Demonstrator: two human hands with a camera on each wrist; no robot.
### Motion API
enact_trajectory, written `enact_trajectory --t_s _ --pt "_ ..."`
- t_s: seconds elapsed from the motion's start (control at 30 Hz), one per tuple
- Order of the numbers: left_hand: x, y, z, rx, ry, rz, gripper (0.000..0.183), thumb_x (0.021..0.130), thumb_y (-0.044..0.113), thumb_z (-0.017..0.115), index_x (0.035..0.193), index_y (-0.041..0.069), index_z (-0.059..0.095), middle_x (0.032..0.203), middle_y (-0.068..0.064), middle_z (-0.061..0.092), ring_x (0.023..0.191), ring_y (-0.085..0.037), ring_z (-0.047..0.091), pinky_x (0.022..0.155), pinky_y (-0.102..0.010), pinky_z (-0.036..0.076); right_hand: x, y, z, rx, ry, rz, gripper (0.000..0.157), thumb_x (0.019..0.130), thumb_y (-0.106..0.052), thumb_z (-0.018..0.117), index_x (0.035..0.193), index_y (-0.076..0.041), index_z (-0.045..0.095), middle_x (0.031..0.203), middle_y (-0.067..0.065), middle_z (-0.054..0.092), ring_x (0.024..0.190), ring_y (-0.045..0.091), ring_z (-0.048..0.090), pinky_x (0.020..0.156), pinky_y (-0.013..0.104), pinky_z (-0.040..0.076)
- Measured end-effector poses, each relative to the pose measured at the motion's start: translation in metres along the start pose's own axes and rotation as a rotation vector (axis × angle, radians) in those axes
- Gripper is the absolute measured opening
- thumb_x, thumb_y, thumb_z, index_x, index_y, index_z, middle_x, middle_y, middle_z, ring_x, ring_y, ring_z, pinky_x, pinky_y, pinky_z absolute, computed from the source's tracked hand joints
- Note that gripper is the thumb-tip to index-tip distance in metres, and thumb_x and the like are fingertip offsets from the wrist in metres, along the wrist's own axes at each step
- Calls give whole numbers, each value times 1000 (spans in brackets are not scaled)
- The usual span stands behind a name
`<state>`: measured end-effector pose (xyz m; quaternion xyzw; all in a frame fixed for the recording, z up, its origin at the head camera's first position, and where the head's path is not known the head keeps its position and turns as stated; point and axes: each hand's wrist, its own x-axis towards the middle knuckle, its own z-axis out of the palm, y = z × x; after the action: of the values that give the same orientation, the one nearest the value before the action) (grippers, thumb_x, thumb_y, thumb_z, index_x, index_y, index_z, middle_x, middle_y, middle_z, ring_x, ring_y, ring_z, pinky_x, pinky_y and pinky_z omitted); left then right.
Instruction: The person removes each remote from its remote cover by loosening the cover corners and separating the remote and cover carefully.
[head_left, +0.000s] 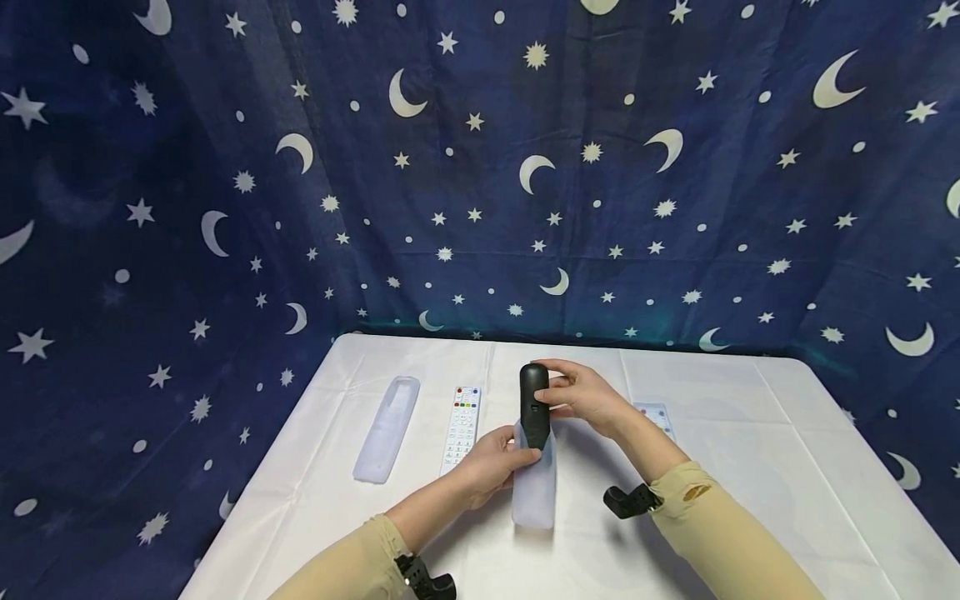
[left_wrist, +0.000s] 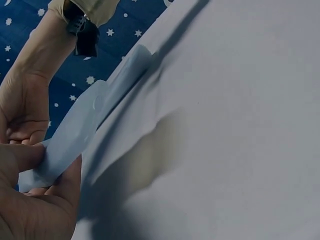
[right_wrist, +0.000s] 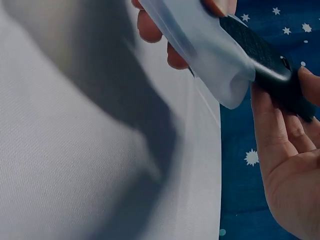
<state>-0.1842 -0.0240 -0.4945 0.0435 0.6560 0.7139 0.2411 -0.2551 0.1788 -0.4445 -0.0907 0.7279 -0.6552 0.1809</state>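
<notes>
My left hand [head_left: 491, 467] grips a translucent soft silicone sleeve [head_left: 534, 498], its thumb lying near the sleeve's mouth. A black remote control [head_left: 534, 387] sits partly inside this sleeve, its upper part sticking out. My right hand [head_left: 588, 400] pinches the exposed end of the remote between thumb and fingers. Sleeve and remote are held up off the table, as their shadow suggests. In the right wrist view, the sleeve [right_wrist: 205, 55] wraps only part of the dark remote [right_wrist: 262, 55]. The left wrist view shows the sleeve [left_wrist: 75, 125] between left thumb and fingers; the remote is hidden there.
On the white-covered table [head_left: 592, 533], another translucent sleeve [head_left: 386, 429] lies at the left. Beside it is a white remote control [head_left: 462, 417], partly covered by the left hand. A pale item with coloured marks [head_left: 656, 414] shows behind the right forearm. A starry curtain [head_left: 480, 208] hangs behind.
</notes>
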Motion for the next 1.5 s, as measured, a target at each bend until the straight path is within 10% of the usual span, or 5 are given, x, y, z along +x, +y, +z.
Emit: enact_trajectory --t_s 1.5 --pt "-6 -5 2 7 -25 35 46 99 9 67 138 -8 50 115 -13 72 108 -25 68 95 -45 55 1 0 -5 -30 55 -14 63 92 -8 75 149 -4 48 119 19 69 100 26 70 88 47 58"
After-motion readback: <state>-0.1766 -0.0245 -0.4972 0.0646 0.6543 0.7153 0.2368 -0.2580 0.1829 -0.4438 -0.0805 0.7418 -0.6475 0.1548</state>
